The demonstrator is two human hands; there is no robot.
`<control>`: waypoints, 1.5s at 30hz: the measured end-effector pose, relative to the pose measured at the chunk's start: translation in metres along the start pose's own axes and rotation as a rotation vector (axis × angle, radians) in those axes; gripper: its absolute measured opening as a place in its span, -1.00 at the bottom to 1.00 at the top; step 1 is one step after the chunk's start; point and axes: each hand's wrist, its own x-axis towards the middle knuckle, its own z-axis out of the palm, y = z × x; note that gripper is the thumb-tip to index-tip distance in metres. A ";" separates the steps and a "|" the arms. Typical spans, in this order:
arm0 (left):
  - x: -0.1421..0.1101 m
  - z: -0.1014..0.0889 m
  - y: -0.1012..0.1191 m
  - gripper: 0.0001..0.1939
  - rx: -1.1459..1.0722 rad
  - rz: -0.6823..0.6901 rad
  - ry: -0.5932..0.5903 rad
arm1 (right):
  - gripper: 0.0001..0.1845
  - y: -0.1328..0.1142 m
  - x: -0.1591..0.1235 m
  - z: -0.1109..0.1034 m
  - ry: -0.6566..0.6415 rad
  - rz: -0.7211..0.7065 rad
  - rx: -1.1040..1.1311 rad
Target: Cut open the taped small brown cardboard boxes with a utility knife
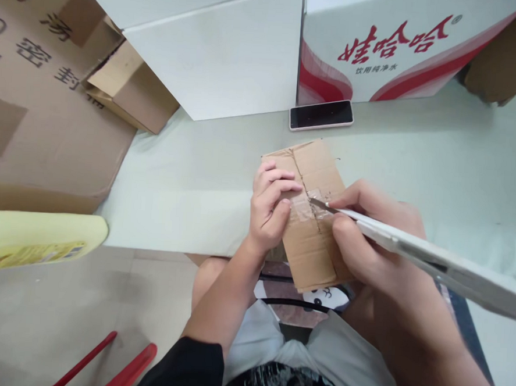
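Note:
A small cardboard box point(306, 260) lies at a tilt over the table's front edge, with clear tape point(301, 208) across its middle seam. My left hand point(271, 202) grips the box's left side, fingers and thumb resting on its top face. In my right hand point(373, 235) is a utility knife point(416, 244) with a long whitish-grey handle, pinched close to the blade. The blade's tip touches the box at the taped seam. Part of the right hand's grip is hidden behind the handle.
Behind the box lies a phone point(321, 115), in front of a red-and-white carton point(396, 79) and a plain white box point(222, 62). Large brown cartons point(48, 116) stand at the left. A yellow bottle point(41, 238) is at the left edge, with red bars point(129, 368) below.

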 end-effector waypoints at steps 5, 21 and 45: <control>-0.001 -0.001 -0.001 -0.68 -0.001 -0.012 -0.008 | -0.87 0.002 0.003 0.004 -0.073 0.094 -0.091; -0.001 -0.001 -0.004 -0.68 -0.013 -0.026 -0.010 | -0.88 -0.005 0.010 0.002 -0.150 0.151 -0.089; 0.004 -0.057 -0.038 -0.50 -0.040 -0.269 -0.094 | -0.89 0.006 0.001 -0.006 0.502 0.024 0.400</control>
